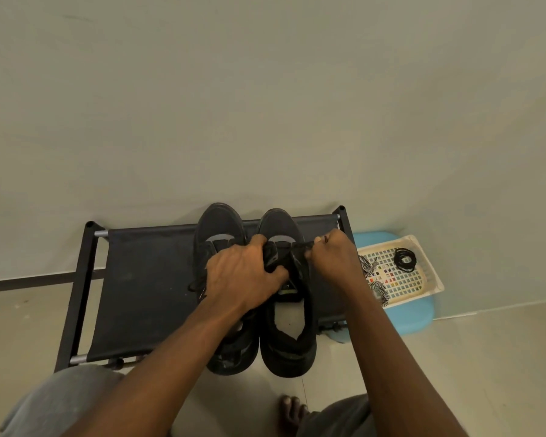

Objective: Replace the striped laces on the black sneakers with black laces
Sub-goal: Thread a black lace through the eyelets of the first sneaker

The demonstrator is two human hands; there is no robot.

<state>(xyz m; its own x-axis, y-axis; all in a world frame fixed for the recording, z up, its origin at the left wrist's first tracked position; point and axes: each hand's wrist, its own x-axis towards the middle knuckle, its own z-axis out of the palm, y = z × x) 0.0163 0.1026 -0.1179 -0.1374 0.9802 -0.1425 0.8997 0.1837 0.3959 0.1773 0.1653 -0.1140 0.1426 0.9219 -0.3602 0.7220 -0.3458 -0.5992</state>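
Two black sneakers sit side by side on a black fabric rack (145, 279). The left hand (243, 275) grips the upper of the right sneaker (289, 335), beside the left sneaker (219, 222). The right hand (334, 257) pinches a black lace (303, 246) at that shoe. Striped laces (379, 290) and a coiled black lace (405, 259) lie in a white basket (435, 287) on a blue stool (413, 316).
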